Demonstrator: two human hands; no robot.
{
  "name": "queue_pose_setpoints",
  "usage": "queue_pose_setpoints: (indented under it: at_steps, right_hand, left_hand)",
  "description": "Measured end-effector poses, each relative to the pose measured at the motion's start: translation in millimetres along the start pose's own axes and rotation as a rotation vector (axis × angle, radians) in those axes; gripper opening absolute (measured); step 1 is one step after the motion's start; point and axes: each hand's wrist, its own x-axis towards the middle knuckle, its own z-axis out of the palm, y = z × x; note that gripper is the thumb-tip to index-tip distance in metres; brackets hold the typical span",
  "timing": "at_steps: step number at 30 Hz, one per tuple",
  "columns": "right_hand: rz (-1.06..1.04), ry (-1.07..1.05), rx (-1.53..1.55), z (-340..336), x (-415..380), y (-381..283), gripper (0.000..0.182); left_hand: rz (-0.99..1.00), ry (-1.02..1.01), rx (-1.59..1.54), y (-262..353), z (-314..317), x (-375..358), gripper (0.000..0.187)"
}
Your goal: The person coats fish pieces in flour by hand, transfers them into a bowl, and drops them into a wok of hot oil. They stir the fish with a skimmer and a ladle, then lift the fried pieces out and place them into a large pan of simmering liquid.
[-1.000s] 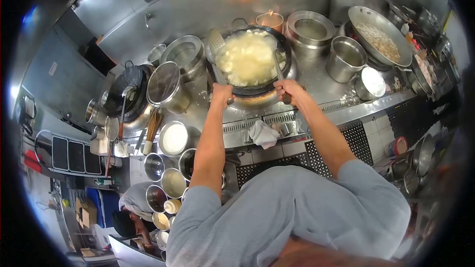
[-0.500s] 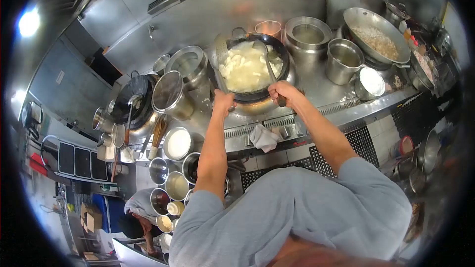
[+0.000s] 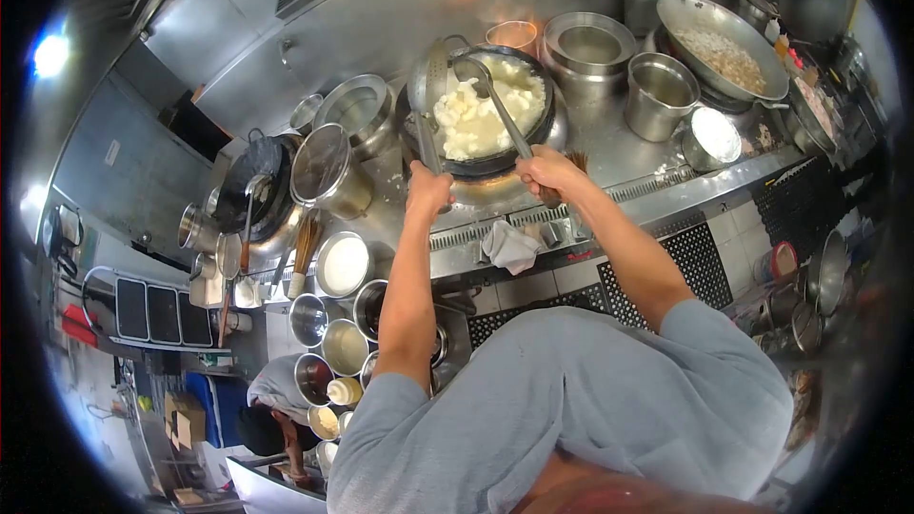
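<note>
A black wok [image 3: 495, 164] sits on the burner in front of me, filled with pale white chunks of food [image 3: 486, 109] in liquid. My left hand [image 3: 428, 188] grips the handle of a perforated metal skimmer [image 3: 433, 71] that stands at the wok's left rim. My right hand [image 3: 547, 171] grips the handle of a long ladle [image 3: 490, 95], whose bowl reaches into the food near the wok's far side. An orange flame glows behind the wok.
Steel pots [image 3: 659, 93] and a second wok with food [image 3: 724, 55] stand to the right. A lidded pot [image 3: 328, 171] and a dark wok [image 3: 252, 195] are at left. Seasoning bowls [image 3: 343, 265] and a white cloth [image 3: 509, 247] line the counter edge. Another person [image 3: 271, 409] bends low at lower left.
The frothing in the wok has settled, showing separate white chunks. The ladle has swung from the wok's right rim toward its middle. The skimmer has lifted more upright.
</note>
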Motion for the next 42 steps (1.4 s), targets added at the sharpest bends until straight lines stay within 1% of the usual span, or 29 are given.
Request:
queue_pose_setpoints:
  at_steps: [2, 3, 5, 6, 8, 9, 11, 15, 17, 18, 19, 21, 23, 24, 25, 26, 28, 29, 30, 32, 33, 34, 35, 36, 37, 38, 40, 41, 42]
  right_hand:
    - [-0.021, 0.029, -0.123, -8, -5, 6, 0.011]
    - [-0.020, 0.037, -0.120, -13, -7, 8, 0.011]
    - [0.030, 0.004, -0.246, -19, -12, 13, 0.012]
    - [0.035, 0.008, -0.242, -22, -16, 15, 0.012]
    - [-0.028, 0.034, -0.457, -23, -35, 8, 0.016]
    - [-0.021, 0.032, -0.457, -24, -40, 8, 0.016]
    - [-0.016, 0.103, -0.653, -27, -51, 4, 0.023]
    - [0.083, 0.108, -0.695, -27, -76, -2, 0.028]
    - [-0.011, 0.148, -0.806, -35, -82, 8, 0.031]
    - [-0.013, 0.154, -0.807, -39, -86, 9, 0.031]
    - [0.008, 0.165, -0.828, -39, -95, 5, 0.031]
    - [0.028, 0.181, -0.854, -47, -104, 9, 0.032]
    - [-0.221, 0.241, -1.080, -61, -108, 19, 0.033]
    - [-0.224, 0.242, -1.088, -64, -114, 15, 0.033]
    - [-0.136, 0.213, -1.069, -62, -127, 3, 0.033]
    - [-0.050, 0.185, -1.050, -61, -136, -7, 0.034]
    - [-0.023, 0.195, -1.081, -59, -145, -15, 0.034]
    - [0.013, 0.201, -1.101, -59, -149, -15, 0.034]
    - [0.006, 0.201, -1.107, -66, -144, -4, 0.034]
    - [-0.218, 0.302, -1.375, -80, -128, 19, 0.034]
    - [-0.217, 0.303, -1.375, -81, -124, 22, 0.034]
    - [-0.142, 0.295, -1.376, -74, -121, 17, 0.035]
    - [-0.066, 0.286, -1.374, -68, -118, 13, 0.036]
    - [-0.065, 0.289, -1.374, -64, -113, 10, 0.036]
    - [0.003, 0.248, -1.297, -59, -108, 10, 0.035]
    - [0.068, 0.206, -1.219, -56, -103, 11, 0.035]
    - [0.050, 0.183, -1.138, -52, -94, 15, 0.034]
    - [0.032, 0.161, -1.059, -50, -88, 18, 0.033]
    - [0.032, 0.157, -1.060, -48, -82, 23, 0.033]
  left_hand:
    - [0.004, -0.009, -0.037, -4, 1, -1, 0.044]
    - [0.007, -0.011, -0.076, -6, 2, -1, 0.042]
    - [0.009, -0.034, -0.116, -1, 0, -11, 0.039]
    - [0.007, -0.047, -0.159, 3, -1, -16, 0.037]
    - [0.021, -0.060, -0.157, 6, -1, -22, 0.036]
    - [0.038, -0.068, -0.158, 6, -2, -26, 0.035]
    - [0.052, -0.054, -0.181, 13, 1, -36, 0.035]
    - [0.049, -0.060, -0.152, 11, 6, -42, 0.037]
    - [0.073, -0.060, -0.193, 11, 1, -50, 0.037]
    - [0.094, -0.048, -0.234, 12, -3, -51, 0.037]
    - [0.098, -0.051, -0.236, 8, -7, -46, 0.037]
    - [0.096, 0.054, -0.110, -3, -16, -27, 0.038]
    - [0.080, 0.093, -0.072, -3, -25, -11, 0.039]
    - [0.060, 0.132, -0.030, -4, -30, -1, 0.040]
    - [0.042, 0.132, -0.005, -9, -33, 10, 0.045]
    - [0.046, 0.136, -0.012, -16, -34, 23, 0.045]
    - [-0.057, 0.112, -0.015, -33, -33, 48, 0.048]
    - [-0.055, 0.119, -0.021, -39, -30, 56, 0.048]
    - [-0.087, 0.069, -0.081, -45, -26, 63, 0.044]
    - [-0.114, 0.020, -0.145, -45, -21, 66, 0.040]
    - [-0.128, -0.039, -0.194, -45, -19, 65, 0.031]
    - [-0.140, -0.100, -0.243, -44, -16, 63, 0.024]
    - [-0.139, -0.103, -0.243, -41, -15, 58, 0.024]
    - [-0.173, -0.150, -0.365, -37, -16, 53, 0.017]
    - [-0.209, -0.196, -0.485, -35, -18, 48, 0.012]
    - [-0.209, -0.196, -0.485, -34, -19, 46, 0.012]
    - [-0.276, -0.248, -0.620, -33, -22, 43, 0.006]
    - [-0.277, -0.246, -0.620, -35, -22, 44, 0.006]
    - [-0.305, -0.281, -0.719, -38, -22, 44, 0.007]
